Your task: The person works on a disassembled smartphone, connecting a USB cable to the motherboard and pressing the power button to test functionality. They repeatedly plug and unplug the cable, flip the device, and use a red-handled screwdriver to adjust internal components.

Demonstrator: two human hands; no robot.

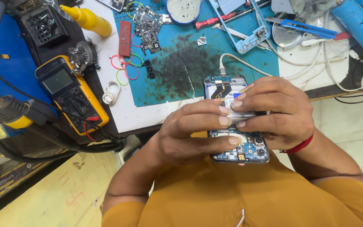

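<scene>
Phone (237, 126), its back cover off and its circuit boards and flex cables bare, lies lengthwise between both hands, held in the air above the person's mustard-yellow shirt (232, 197) and just short of the near edge of the surface (148, 115). The left hand (190, 132) comes in from the phone's left side with the wrist bent; its fingers stretch across the middle of the phone, fingertips pressed close together on a small white strip (238, 114) over the battery area, while the thumb runs along the lower part of the phone near the camera modules. The right hand (274, 111) curls over the phone's right edge, its fingers meeting those of the left hand at the same white strip, so the two hands pinch it from opposite sides. A thin pale stick (245, 88) pokes out from the right hand's fingers above the phone. A red thread (298, 147) circles the right wrist.

Beyond the phone's top end, a white cable (248, 64) trails over a stained blue mat (181, 71). Left of the phone, a yellow multimeter (71, 94) lies with coloured rubber bands (124, 69) nearby. Farther beyond the phone sit loose circuit boards (148, 27), a yellow squeeze bottle (88, 19) and a blue utility knife (307, 28).
</scene>
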